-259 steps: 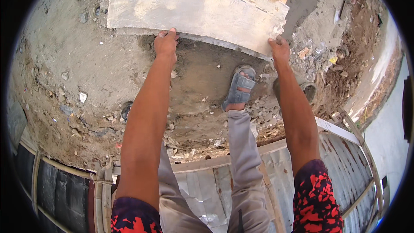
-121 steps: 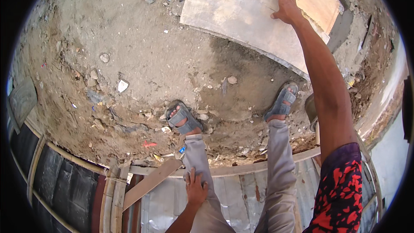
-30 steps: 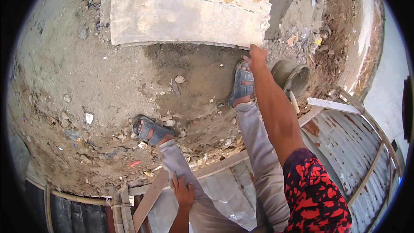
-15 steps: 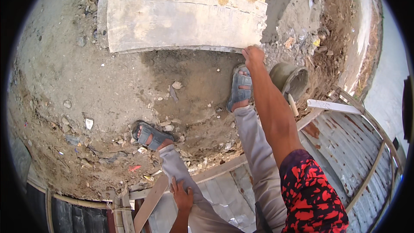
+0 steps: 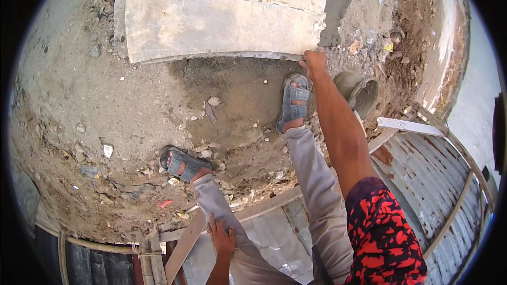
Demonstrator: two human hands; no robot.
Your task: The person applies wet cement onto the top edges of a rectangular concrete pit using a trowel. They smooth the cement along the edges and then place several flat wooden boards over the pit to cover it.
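Note:
A wooden board, bare yellowish wood at its far part and coated with grey cement along its near part, lies flat ahead of me. My right hand is at its near right corner, fingers closed on the edge; the fingertips are partly hidden. My left hand rests on my left leg, below the knee of the grey trousers, with its fingers spread and nothing in it. Just right of my right forearm is a cement-caked round container, tipped with its mouth toward the right.
My sandaled feet stand on rough soil strewn with stones and scraps. Wet-looking cement runs along the board's right side. Behind me are rusty corrugated metal sheets framed by wooden strips. A pale light-coloured handle-like piece is mostly behind my arm.
My right hand has shifted slightly right along the board's corner, and its thumb shows more. The whole view has moved a little. My left hand stays on the leg.

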